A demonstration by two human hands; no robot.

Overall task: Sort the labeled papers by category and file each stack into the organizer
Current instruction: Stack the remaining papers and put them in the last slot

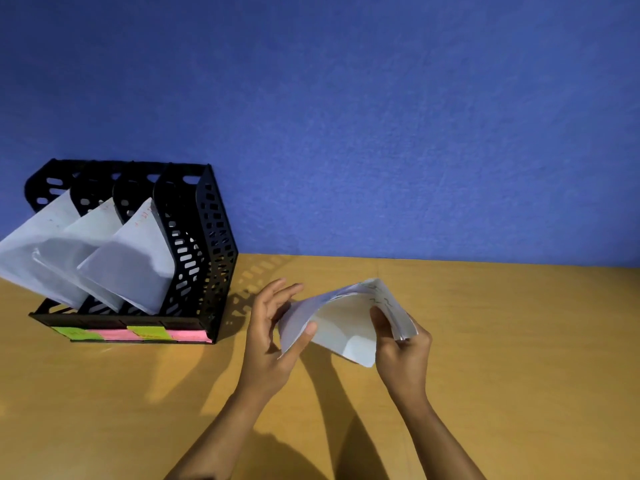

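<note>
A stack of white papers (341,327) with handwriting on its top edge is bent into an arch above the wooden table (502,341). My left hand (270,327) pinches the stack's left edge, thumb on the near face. My right hand (401,344) grips its right edge. The black four-slot organizer (204,258) stands at the left against the wall. White paper stacks (131,258) lean out of its three left slots. The rightmost slot shows no paper. Green and pink sticky labels (138,334) line its front base.
A blue wall (381,116) rises straight behind the table. Shadows of my arms fall across the wood in front of the organizer.
</note>
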